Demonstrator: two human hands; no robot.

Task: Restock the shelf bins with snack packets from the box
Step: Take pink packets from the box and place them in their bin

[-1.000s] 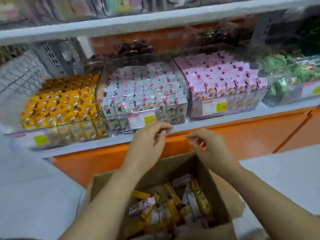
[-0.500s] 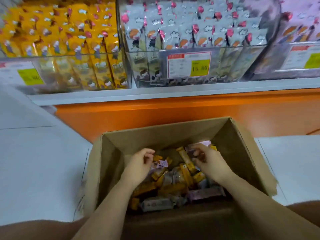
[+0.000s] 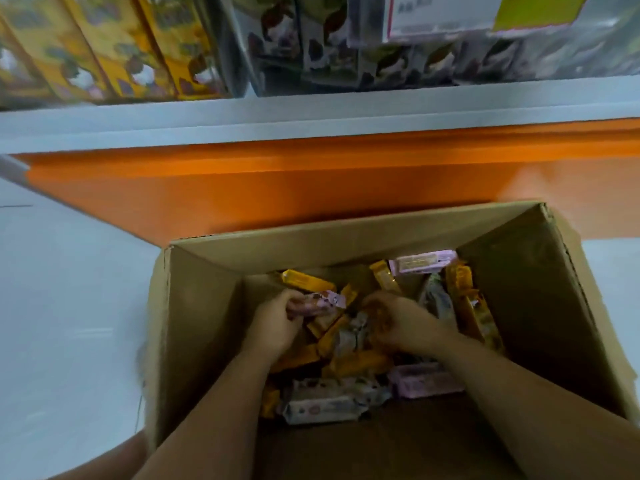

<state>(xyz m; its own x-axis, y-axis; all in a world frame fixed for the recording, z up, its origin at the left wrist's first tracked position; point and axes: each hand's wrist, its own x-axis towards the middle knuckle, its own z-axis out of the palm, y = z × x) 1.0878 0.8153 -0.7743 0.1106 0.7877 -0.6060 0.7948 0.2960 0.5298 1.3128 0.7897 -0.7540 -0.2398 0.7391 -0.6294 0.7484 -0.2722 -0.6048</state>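
Two clear shelf bins [image 3: 239, 57] cross the top of the frame, yellow packs [image 3: 114, 46] upper left, grey packs [image 3: 311, 39] upper centre. Lower centre sits the open cardboard box [image 3: 201, 323] of mixed snack packets [image 3: 346, 365]. Our left hand [image 3: 277, 327] grips a pink packet [image 3: 322, 303]; our right hand [image 3: 398, 327] curls into the heap, and we cannot tell its hold. We judge flavours could land in the wrong bin, being jumbled. The pink packet lies crosswise, free end pointing right.

Bare forearms [image 3: 214, 403], bare left hand [image 3: 273, 327], right hand [image 3: 398, 323]
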